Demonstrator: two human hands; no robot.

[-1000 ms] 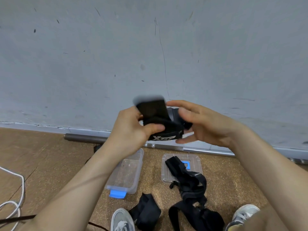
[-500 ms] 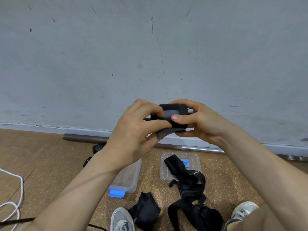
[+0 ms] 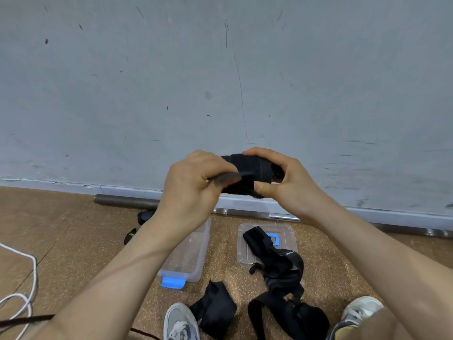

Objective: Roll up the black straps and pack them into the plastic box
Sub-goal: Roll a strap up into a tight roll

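— Hands first: what have they got?
— Both grip one rolled black strap [image 3: 247, 175]. My left hand [image 3: 193, 190] pinches its loose end; my right hand [image 3: 282, 182] wraps the roll, thumb underneath.
— And the box?
— The plastic box [image 3: 188, 253] sits open on the floor below my left wrist. More loose straps [image 3: 277, 268] lie beneath my right hand, across the lid [image 3: 289, 235].

The rolled strap [image 3: 247, 175] is black; the loose straps [image 3: 277, 263] on the speckled brown floor [image 3: 73, 241] are black too. The plastic box [image 3: 193, 251] is clear with a blue latch [image 3: 172, 282], the wall [image 3: 220, 69] grey, the cable [image 3: 29, 285] white
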